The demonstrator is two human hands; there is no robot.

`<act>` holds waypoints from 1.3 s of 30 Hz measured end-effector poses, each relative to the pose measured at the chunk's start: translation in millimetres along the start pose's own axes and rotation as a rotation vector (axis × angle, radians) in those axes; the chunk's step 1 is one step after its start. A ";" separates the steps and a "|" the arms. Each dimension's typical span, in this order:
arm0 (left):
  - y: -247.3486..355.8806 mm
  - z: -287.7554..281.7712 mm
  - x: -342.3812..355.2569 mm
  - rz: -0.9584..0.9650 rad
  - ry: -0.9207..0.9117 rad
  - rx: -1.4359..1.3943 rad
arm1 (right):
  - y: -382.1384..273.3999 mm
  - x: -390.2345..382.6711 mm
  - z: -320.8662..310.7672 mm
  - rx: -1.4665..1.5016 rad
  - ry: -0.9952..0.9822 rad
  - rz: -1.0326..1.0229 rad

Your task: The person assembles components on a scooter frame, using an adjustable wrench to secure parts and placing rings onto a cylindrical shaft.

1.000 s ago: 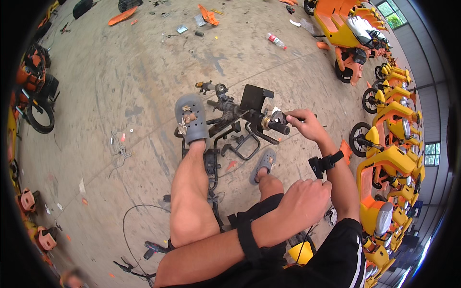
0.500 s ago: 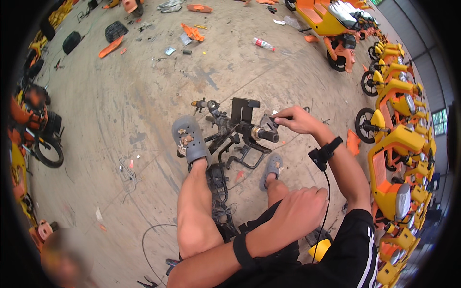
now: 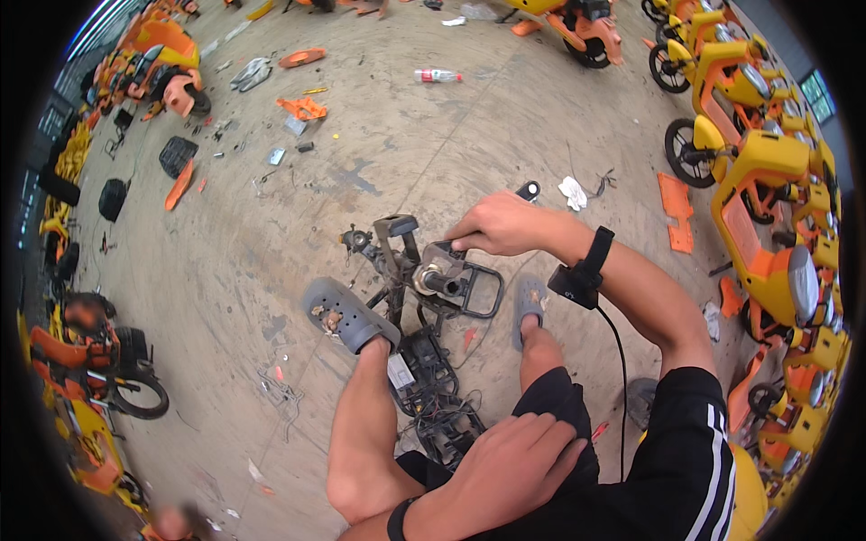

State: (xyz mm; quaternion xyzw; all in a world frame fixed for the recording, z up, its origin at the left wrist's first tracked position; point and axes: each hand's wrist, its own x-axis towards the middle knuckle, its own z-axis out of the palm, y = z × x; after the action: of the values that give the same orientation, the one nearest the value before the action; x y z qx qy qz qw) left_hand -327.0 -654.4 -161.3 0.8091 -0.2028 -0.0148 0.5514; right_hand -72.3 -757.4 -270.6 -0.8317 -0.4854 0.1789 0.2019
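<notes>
A stripped dark scooter frame (image 3: 431, 361) lies on the floor between my legs. Its steering-head end carries a round metal tube (image 3: 440, 279), a bracket plate and a bent-bar loop. My right hand (image 3: 499, 225) is closed, thumb and fingers pinching the edge of the bracket plate beside the tube. A black piece with a round end (image 3: 529, 190) shows just beyond that hand; I cannot tell whether it is held. Across my lap rests my left hand (image 3: 519, 464), back up, fingers loosely stretched and holding nothing visible. My left foot, in a grey clog (image 3: 347, 314), is against the frame.
Rows of yellow-orange scooters (image 3: 767, 194) stand at the right, more at the left. A plastic bottle (image 3: 438, 76), a crumpled white tissue (image 3: 573, 193), orange panels (image 3: 675, 214) and a black ribbed part (image 3: 179, 158) lie on the concrete floor. A cable (image 3: 624, 406) hangs from my right wrist.
The view has shifted. The frame's head end has turned, so its tube and loop face up more. My right hand still grips the bracket. My left hand has lowered and its fingers have loosened.
</notes>
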 end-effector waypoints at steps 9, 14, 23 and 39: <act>16.1 -13.8 12.9 -0.092 -0.100 -0.029 | 8.7 -6.8 13.8 0.024 0.072 -0.054; 28.9 -12.7 21.3 -0.041 -0.158 0.004 | -1.5 -4.4 4.6 -0.024 0.034 -0.025; 23.8 -7.5 21.4 -0.063 -0.126 -0.009 | -7.8 -26.3 30.7 -0.020 0.209 0.075; -11.9 -4.4 -0.1 -0.459 -0.061 0.157 | 13.7 -36.0 40.6 0.111 0.253 0.028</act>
State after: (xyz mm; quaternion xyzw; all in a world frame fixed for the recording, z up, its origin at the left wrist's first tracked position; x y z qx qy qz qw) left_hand -322.3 -646.8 -170.3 0.8734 -0.0308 -0.1485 0.4627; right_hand -99.0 -788.6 -308.6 -0.8419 -0.4338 0.1021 0.3043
